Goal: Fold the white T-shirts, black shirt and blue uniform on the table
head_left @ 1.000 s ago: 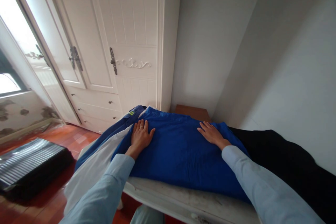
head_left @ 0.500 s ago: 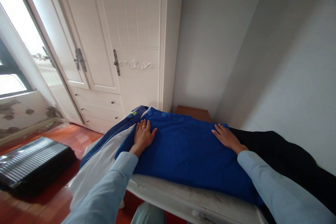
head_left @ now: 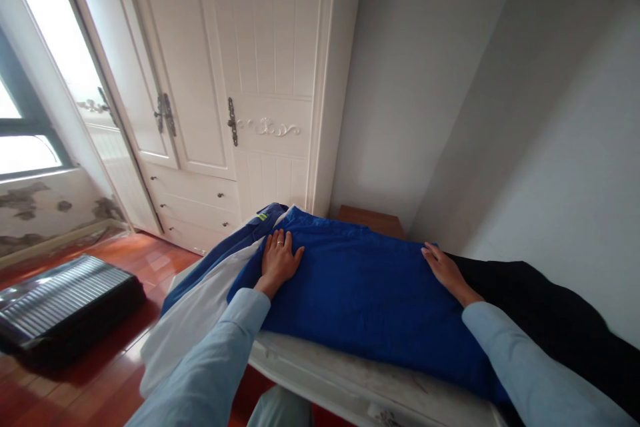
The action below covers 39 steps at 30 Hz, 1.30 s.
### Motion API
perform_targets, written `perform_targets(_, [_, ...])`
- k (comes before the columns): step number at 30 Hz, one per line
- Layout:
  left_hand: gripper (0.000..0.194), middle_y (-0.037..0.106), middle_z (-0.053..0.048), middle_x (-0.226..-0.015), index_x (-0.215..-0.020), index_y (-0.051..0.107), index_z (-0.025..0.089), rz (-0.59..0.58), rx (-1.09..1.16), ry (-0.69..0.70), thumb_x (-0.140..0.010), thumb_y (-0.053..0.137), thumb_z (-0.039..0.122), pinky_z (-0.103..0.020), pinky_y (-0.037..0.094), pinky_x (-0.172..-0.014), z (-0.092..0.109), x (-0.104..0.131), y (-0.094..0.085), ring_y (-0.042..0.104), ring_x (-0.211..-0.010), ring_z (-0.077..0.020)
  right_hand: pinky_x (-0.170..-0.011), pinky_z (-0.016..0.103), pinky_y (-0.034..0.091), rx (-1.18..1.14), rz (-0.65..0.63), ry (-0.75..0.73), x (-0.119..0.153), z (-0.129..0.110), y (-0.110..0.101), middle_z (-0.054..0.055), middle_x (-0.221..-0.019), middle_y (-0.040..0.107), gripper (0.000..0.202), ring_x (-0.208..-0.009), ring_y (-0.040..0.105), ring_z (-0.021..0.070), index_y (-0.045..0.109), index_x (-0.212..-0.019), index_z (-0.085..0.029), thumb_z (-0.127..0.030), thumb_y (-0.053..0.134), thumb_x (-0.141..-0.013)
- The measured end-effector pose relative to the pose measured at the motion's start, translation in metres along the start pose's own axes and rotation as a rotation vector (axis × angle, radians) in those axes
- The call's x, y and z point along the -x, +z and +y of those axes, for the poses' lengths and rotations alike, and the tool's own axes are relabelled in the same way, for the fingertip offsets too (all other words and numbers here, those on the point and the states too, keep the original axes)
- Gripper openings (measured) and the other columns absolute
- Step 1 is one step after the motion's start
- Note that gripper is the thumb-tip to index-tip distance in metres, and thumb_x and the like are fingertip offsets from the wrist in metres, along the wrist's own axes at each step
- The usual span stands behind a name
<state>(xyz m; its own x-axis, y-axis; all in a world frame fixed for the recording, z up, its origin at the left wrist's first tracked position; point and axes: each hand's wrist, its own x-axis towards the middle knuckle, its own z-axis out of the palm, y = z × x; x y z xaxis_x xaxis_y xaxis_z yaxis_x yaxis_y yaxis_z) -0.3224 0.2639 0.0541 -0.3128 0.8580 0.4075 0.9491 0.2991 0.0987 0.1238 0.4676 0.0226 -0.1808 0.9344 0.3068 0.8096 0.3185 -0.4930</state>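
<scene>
A bright blue cloth [head_left: 355, 287] lies spread over a pale padded surface [head_left: 350, 360]. My left hand [head_left: 280, 260] rests flat on its left part, fingers spread, a ring on one finger. At the cloth's far right edge is my right hand [head_left: 445, 270], its fingers extended and touching the fabric near the corner. Left of the blue cloth lie a white cloth [head_left: 200, 310] and a darker blue garment [head_left: 220, 247] with a yellow-green mark. Black fabric [head_left: 540, 307] spreads out to the right, partly behind my right sleeve.
A white wardrobe [head_left: 275, 47] with dark handles stands behind. Between it and the grey wall [head_left: 425, 67] is a brown wooden piece [head_left: 373, 219]. On the red floor [head_left: 115, 373] at left lies a dark ribbed suitcase [head_left: 70, 307].
My right hand has slid right and slightly toward me, to the blue cloth's corner. My left hand stays flat in the same place on the cloth. The view has shifted slightly.
</scene>
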Motion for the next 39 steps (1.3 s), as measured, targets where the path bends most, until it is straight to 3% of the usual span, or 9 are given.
perform_targets(5, [0.073,0.041,-0.024,-0.156,-0.150,0.044,0.001,0.022,-0.004,0.000,-0.100,0.034,0.054,-0.048,0.021,-0.126,0.000,0.001,0.004,0.032,-0.150,-0.0343,-0.121,0.049,0.034,0.173,-0.087,-0.028,0.003,-0.016,0.004,0.020,-0.150,0.050,0.067,-0.143,0.045,0.0321,0.049,-0.146,-0.007,-0.050,0.033,-0.096])
perform_targets(9, [0.073,0.041,-0.025,-0.156,-0.151,0.043,0.000,0.009,-0.001,-0.008,-0.100,0.034,0.053,-0.047,0.019,-0.126,0.001,0.001,0.003,0.031,-0.150,-0.0347,-0.123,0.056,0.023,0.325,-0.135,-0.027,0.018,-0.065,0.010,0.024,-0.159,0.034,0.072,-0.151,0.028,0.0341,0.040,-0.151,0.000,-0.050,0.032,-0.099])
perform_targets(12, [0.073,0.041,-0.025,-0.156,-0.151,0.043,0.000,-0.001,0.006,-0.010,-0.100,0.035,0.052,-0.048,0.019,-0.126,0.002,0.001,0.001,0.031,-0.150,-0.0353,-0.125,0.055,0.019,0.249,-0.203,-0.246,0.050,-0.122,0.013,0.019,-0.163,0.029,0.076,-0.154,0.023,0.0309,0.035,-0.157,-0.008,-0.060,0.026,-0.101])
perform_targets(15, [0.072,0.042,-0.025,-0.155,-0.150,0.044,0.000,0.007,-0.005,-0.002,-0.100,0.034,0.051,-0.048,0.021,-0.126,0.002,0.001,0.000,0.033,-0.150,-0.0351,-0.127,0.051,0.017,0.108,-0.375,-0.509,0.098,-0.177,0.014,0.011,-0.166,0.025,0.078,-0.155,0.021,0.0267,0.030,-0.160,-0.019,-0.069,0.025,-0.100])
perform_targets(19, [0.073,0.043,-0.025,-0.155,-0.150,0.044,0.000,0.008,-0.022,0.004,-0.100,0.033,0.052,-0.048,0.022,-0.125,0.001,0.000,0.002,0.033,-0.149,-0.0346,-0.128,0.053,0.015,0.068,-0.564,-0.736,0.156,-0.212,0.006,0.008,-0.166,0.022,0.074,-0.155,0.018,0.0258,0.031,-0.160,-0.023,-0.067,0.031,-0.101])
perform_targets(22, [0.073,0.043,-0.024,-0.155,-0.150,0.044,0.000,0.013,-0.020,0.001,-0.100,0.033,0.053,-0.048,0.021,-0.125,0.000,-0.001,0.004,0.033,-0.149,-0.0347,-0.127,0.056,0.016,0.085,-0.636,-0.724,0.176,-0.201,-0.006,0.009,-0.166,0.019,0.070,-0.156,0.016,0.0273,0.030,-0.160,-0.024,-0.064,0.033,-0.102])
perform_targets(26, [0.073,0.043,-0.025,-0.155,-0.149,0.044,-0.001,0.015,-0.016,0.017,-0.100,0.033,0.052,-0.049,0.021,-0.125,-0.001,-0.001,0.005,0.033,-0.149,-0.0357,-0.126,0.057,0.015,0.151,-0.667,-0.618,0.184,-0.164,-0.027,0.009,-0.166,0.013,0.072,-0.156,0.012,0.0291,0.025,-0.160,-0.024,-0.064,0.036,-0.101])
perform_targets(33, [0.074,0.041,-0.027,-0.155,-0.151,0.042,-0.001,-0.001,-0.039,0.026,-0.099,0.034,0.052,-0.049,0.021,-0.124,0.000,-0.002,0.001,0.033,-0.149,-0.0373,-0.127,0.055,0.016,0.232,-0.620,-0.572,0.211,-0.107,-0.059,0.005,-0.167,0.013,0.075,-0.156,0.013,0.0285,0.016,-0.161,-0.028,-0.063,0.040,-0.100])
perform_targets(39, [0.074,0.042,-0.027,-0.155,-0.151,0.042,-0.001,-0.011,-0.060,0.032,-0.100,0.034,0.052,-0.049,0.021,-0.124,0.000,-0.003,-0.001,0.033,-0.149,-0.0374,-0.127,0.054,0.018,0.263,-0.533,-0.577,0.226,-0.085,-0.062,0.007,-0.167,0.015,0.076,-0.155,0.015,0.0288,0.018,-0.161,-0.025,-0.064,0.041,-0.100])
